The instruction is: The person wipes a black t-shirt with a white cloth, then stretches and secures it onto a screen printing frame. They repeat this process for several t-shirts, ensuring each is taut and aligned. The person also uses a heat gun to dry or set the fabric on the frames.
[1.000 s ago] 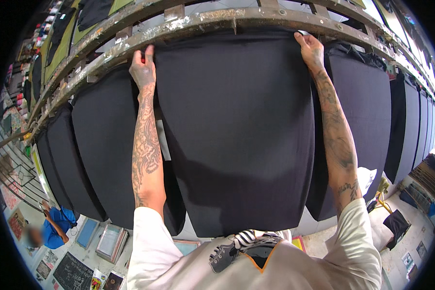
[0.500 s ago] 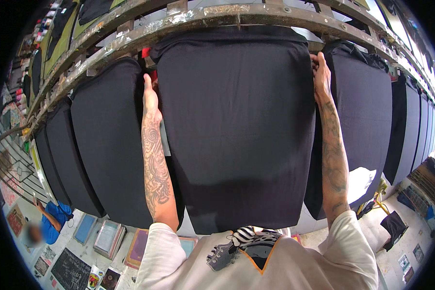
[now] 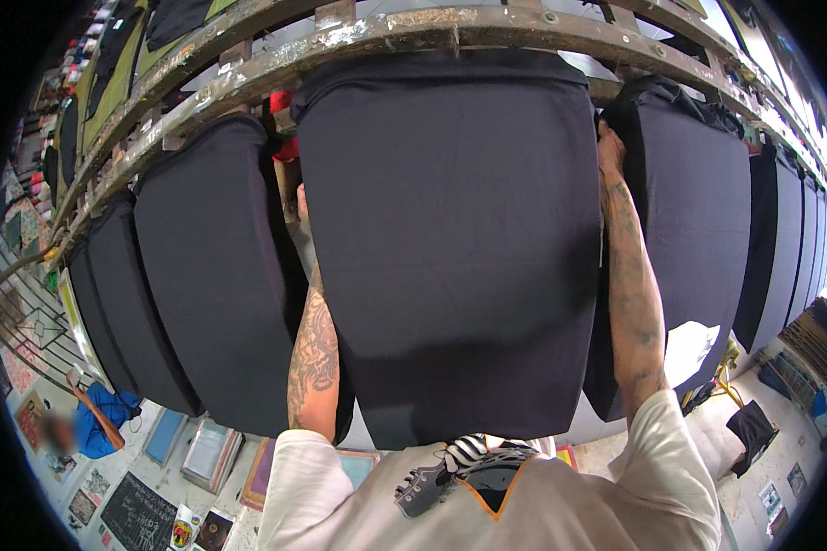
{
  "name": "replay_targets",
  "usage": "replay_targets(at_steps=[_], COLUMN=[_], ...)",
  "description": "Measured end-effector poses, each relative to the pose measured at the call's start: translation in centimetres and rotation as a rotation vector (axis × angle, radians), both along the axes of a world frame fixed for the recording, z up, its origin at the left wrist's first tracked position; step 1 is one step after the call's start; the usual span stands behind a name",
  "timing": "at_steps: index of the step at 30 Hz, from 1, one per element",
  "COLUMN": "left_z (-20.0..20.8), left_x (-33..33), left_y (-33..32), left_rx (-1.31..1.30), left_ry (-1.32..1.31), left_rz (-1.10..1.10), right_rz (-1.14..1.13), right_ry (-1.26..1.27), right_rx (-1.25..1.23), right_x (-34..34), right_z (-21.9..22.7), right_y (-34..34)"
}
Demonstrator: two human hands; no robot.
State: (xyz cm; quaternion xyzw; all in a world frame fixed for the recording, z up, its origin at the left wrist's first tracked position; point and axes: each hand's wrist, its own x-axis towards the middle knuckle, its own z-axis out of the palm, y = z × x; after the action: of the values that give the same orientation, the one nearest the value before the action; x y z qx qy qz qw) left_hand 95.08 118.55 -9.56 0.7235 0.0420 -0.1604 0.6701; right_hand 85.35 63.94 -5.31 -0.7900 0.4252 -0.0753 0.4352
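Note:
A black T-shirt (image 3: pixel 450 248) is stretched smoothly over a wide board in front of me, its far end bunched up by the rail. My left hand (image 3: pixel 303 204) reaches down beside the shirt's left edge; most of it is hidden under that edge, fingers included. On the opposite side, my right hand (image 3: pixel 610 149) is at the far right edge with its fingers bent in against the black cloth. The fingertips are tucked out of sight in the gap between this board and its right neighbour.
More cloth-covered boards stand close on the left (image 3: pixel 202 266) and right (image 3: pixel 694 220). A stained rail (image 3: pixel 487 29) runs across the far side. A red object (image 3: pixel 285 149) shows in the left gap. At lower left are stacked frames (image 3: pixel 213 452) and a person in blue (image 3: pixel 101 424).
My left hand has come nearer and slipped under the shirt's left edge. My right hand has come slightly nearer, its fingers now bent in at the right edge.

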Motion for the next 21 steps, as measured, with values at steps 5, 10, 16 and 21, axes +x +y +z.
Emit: replay_targets(at_steps=[5,10,16,21], left_z=[-1.2,11.6,16.0,15.7], left_x=[3.0,7.4,10.3,11.0], left_y=[-0.3,-4.4,-8.4,-9.5], left_rx=[0.089,-0.056,0.457,0.521], left_ry=[-0.142,0.198,-0.028,-0.431], left_rz=[-0.043,0.060,0.059,0.318], right_rz=[-0.170,-0.225,0.070,-0.014], right_ry=[0.100,-0.190,-0.040,-0.256], right_rx=[0.063,0.371,0.340,-0.162], right_x=[2.3,2.8,4.4,6.5], right_z=[-4.0,-0.3,9.4,9.3], right_y=[-2.3,-1.4,1.5,-0.8])
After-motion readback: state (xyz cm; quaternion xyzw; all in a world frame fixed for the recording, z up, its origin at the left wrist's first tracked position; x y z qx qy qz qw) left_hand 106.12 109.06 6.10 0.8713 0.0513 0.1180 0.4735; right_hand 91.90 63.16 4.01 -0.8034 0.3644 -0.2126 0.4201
